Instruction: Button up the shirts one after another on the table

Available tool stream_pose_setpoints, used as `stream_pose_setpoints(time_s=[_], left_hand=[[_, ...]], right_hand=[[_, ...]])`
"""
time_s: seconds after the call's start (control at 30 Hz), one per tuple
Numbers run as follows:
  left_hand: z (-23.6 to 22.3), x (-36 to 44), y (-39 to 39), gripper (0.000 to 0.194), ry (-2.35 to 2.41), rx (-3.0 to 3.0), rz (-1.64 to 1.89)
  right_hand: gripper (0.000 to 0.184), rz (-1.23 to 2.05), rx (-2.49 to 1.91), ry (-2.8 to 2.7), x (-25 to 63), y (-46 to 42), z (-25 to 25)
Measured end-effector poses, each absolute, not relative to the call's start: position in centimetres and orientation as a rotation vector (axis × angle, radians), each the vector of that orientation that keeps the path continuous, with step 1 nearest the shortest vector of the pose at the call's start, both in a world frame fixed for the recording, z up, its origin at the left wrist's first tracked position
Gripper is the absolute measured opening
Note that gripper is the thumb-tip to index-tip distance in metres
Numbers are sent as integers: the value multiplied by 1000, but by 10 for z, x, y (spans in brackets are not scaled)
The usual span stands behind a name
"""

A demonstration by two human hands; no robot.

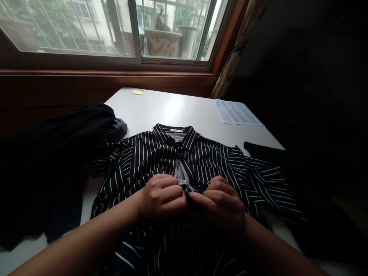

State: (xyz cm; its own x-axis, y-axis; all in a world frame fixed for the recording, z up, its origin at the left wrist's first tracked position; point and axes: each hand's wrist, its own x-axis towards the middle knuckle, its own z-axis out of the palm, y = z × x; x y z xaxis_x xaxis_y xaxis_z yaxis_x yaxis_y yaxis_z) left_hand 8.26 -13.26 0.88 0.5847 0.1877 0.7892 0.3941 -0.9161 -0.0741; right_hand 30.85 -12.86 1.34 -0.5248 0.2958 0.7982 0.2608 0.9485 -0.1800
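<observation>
A black shirt with white stripes (146,155) lies face up on a white table, its collar toward the window and its short sleeves spread to both sides. My left hand (164,196) is closed on the left edge of the shirt's front opening. Opposite it, my right hand (220,201) pinches the right edge, thumb and fingers pressed on the cloth. The two hands are close together at the middle of the shirt. Between them the front gapes, and pale cloth shows inside. Any button under the fingers is hidden.
Dark clothing (57,153) is heaped on the left. At the table's (155,103) far side are a yellow sticky note (138,92) and printed sheets (238,113). Dark cloth (263,148) lies by the right sleeve. A window (94,30) and curtain (232,57) stand beyond.
</observation>
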Motion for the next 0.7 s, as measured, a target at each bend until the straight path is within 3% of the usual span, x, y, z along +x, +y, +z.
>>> stream_pose_setpoints(time_s=[0.17, 0.4, 0.7], left_hand=[[11, 84, -133, 28, -486, -2556, -1258], [18, 72, -124, 11, -431, -2508, -1180], [17, 70, -120, 6, -397, -2561, -1146]], right_hand=[[39, 77, -383, -2127, 308, -130, 13], [29, 152, -310, -2094, 307, -127, 12], [30, 186, -289, -2150, 307, -119, 5]])
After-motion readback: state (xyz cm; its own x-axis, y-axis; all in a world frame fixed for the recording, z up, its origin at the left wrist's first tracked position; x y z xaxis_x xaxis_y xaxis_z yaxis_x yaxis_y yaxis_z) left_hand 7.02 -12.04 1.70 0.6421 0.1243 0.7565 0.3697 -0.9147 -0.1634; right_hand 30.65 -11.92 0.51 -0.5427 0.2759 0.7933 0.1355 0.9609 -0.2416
